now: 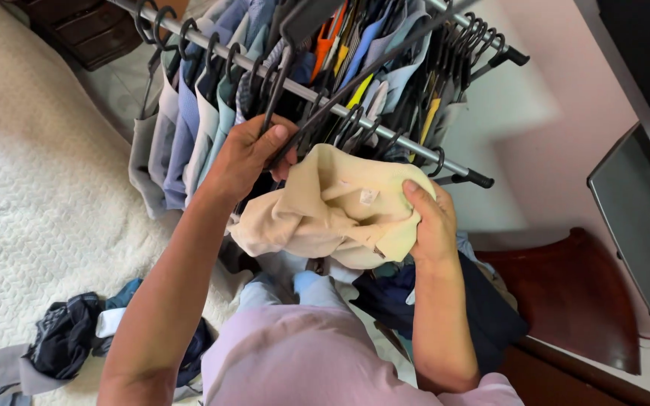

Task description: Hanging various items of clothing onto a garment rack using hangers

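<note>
A cream garment [332, 207] hangs bunched in front of the metal clothes rail [355, 113], just below it, with a small white label showing at its neck. The right hand [432, 222] grasps the garment's right edge, thumb pressed on top of the cloth and the other fingers curled under it. The left hand [253, 150] sits at the garment's upper left, right against the rail; its fingers are clenched around a black hanger [317, 113] whose long arm slants up across the rail and whose lower end disappears into the cream cloth.

Along the rail, to the left of the garment, a row of shirts [189, 120] in pale blue, grey and green hangs on dark hangers. Behind the rail more hung clothes crowd together, and a bunch of empty black hangers [468, 41] sits near the rail's right end.

Below the rail, under the garment, lies a heap of dark blue and light clothes [415, 301]. Left of the rail spreads a cream quilted bedspread [31, 203], with a dark crumpled garment [65, 334] on it. To the lower right of the rail stands a reddish-brown wooden piece of furniture [573, 293].
</note>
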